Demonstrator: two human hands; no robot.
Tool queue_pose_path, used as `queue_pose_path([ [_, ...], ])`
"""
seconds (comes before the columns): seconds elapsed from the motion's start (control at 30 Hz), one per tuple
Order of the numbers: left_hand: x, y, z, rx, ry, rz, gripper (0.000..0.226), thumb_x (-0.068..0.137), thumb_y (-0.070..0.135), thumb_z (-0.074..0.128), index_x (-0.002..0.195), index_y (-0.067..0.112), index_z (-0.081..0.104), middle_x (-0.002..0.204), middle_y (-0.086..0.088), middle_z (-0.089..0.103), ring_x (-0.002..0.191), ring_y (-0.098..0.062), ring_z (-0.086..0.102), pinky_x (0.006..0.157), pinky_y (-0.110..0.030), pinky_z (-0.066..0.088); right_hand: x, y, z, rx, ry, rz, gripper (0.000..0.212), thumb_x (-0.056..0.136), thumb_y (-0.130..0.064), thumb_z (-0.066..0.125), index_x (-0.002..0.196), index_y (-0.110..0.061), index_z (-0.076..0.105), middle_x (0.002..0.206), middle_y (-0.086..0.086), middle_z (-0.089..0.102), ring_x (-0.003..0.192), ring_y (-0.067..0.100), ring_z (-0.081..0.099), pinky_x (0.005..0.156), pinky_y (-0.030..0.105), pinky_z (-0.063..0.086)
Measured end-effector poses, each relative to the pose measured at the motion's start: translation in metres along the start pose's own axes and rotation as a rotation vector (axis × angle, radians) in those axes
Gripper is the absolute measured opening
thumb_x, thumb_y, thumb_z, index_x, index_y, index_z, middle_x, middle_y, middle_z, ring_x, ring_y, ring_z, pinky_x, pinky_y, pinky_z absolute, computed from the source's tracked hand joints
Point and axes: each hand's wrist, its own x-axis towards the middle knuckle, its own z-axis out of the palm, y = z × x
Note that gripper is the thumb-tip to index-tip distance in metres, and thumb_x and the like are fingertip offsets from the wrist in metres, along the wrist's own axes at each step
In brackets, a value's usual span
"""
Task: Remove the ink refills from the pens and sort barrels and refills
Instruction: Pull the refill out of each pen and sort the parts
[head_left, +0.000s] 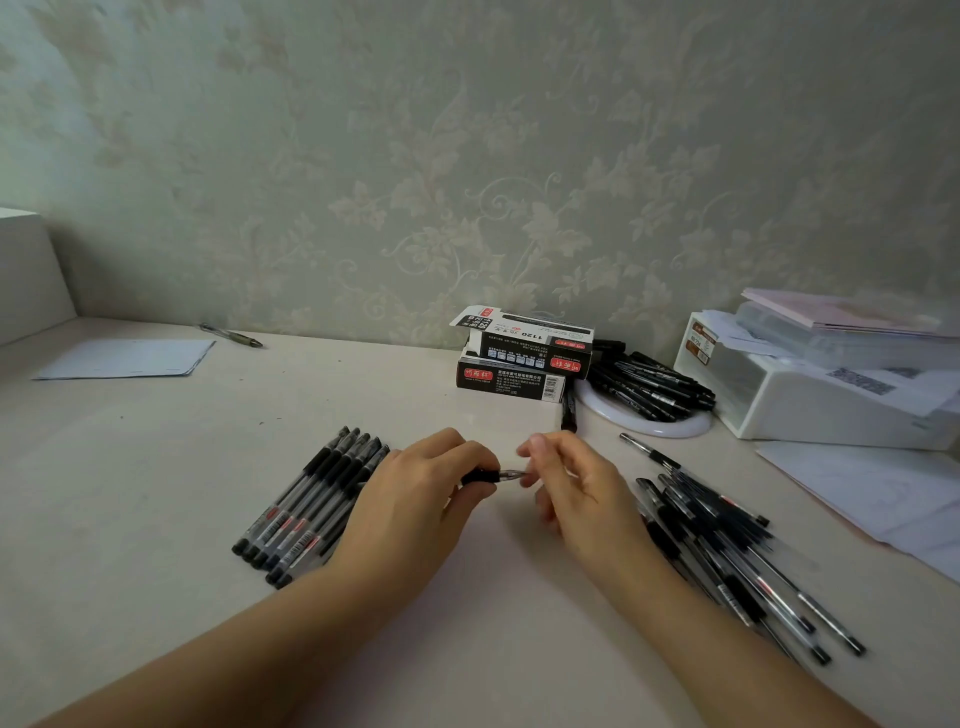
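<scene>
1. Floral wallpaper backs a pale desk (156, 467).
2. Progress looks partial: a neat row of pens (306, 509) lies left, a loose heap (727, 551) right.
3. One pen (493, 475) spans both hands above the desk.
4. Left hand (415, 499) clenches its grip; right hand (576, 483) pinches the tip.
</scene>
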Motion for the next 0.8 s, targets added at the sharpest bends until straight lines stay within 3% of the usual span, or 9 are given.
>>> queue_pose_path([
  [0.07,-0.0013,-0.0024,0.0018,0.018,-0.002,-0.026,0.007,0.091,0.025,0.062,0.095,0.026,0.068,0.084,0.011,0.059,0.068,-0.014,0.056,0.061,-0.036,0.048,0.0017,0.0054,-0.0016,-0.139,0.174,-0.034,0.005,0.095,-0.027,0.059,0.097,-0.025,0.064,0.087,-0.007,0.064,0.062,0.005,0.057,0.062,0.012,0.044],
  [0.13,-0.0015,-0.0044,0.0023,0.039,0.002,-0.055,0.009,0.092,0.026,0.060,0.095,0.026,0.068,0.084,0.010,0.059,0.069,-0.013,0.055,0.062,-0.036,0.048,0.0021,0.0088,-0.0024,-0.296,0.239,-0.067,0.015,0.092,-0.016,0.064,0.106,-0.020,0.064,0.098,-0.005,0.056,0.071,-0.002,0.057,0.066,0.001,0.040],
  [0.2,-0.0017,-0.0055,0.0024,0.055,-0.006,-0.078,0.010,0.093,0.027,0.059,0.096,0.027,0.068,0.085,0.010,0.060,0.069,-0.013,0.055,0.063,-0.036,0.048,0.0018,0.0106,-0.0006,-0.419,0.188,-0.066,0.027,0.090,-0.013,0.065,0.116,-0.016,0.062,0.107,-0.006,0.044,0.070,-0.002,0.056,0.069,-0.003,0.035],
  [0.3,-0.0023,-0.0058,0.0022,0.063,-0.025,-0.094,0.011,0.093,0.028,0.058,0.098,0.028,0.068,0.086,0.011,0.060,0.070,-0.012,0.056,0.065,-0.036,0.048,0.0025,0.0121,0.0042,-0.543,0.111,-0.012,0.033,0.093,-0.014,0.062,0.125,-0.008,0.058,0.113,-0.004,0.035,0.079,0.011,0.059,0.076,0.010,0.039],
  [0.47,-0.0022,-0.0058,0.0012,0.075,-0.047,-0.099,0.011,0.092,0.028,0.058,0.098,0.028,0.068,0.088,0.010,0.061,0.071,-0.013,0.056,0.066,-0.036,0.048,0.0022,0.0077,0.0063,-0.583,0.099,-0.026,0.011,0.095,-0.013,0.059,0.102,-0.008,0.066,0.108,0.000,0.042,0.085,0.019,0.061,0.085,0.033,0.052],
  [0.8,-0.0024,-0.0059,0.0011,0.081,-0.078,-0.093,0.015,0.094,0.031,0.055,0.102,0.030,0.067,0.090,0.011,0.059,0.074,-0.015,0.056,0.071,-0.036,0.046,-0.0005,0.0066,0.0041,-0.481,0.122,-0.160,0.020,0.094,-0.035,0.060,0.081,-0.022,0.066,0.078,-0.010,0.066,0.080,0.014,0.058,0.069,0.033,0.048],
])
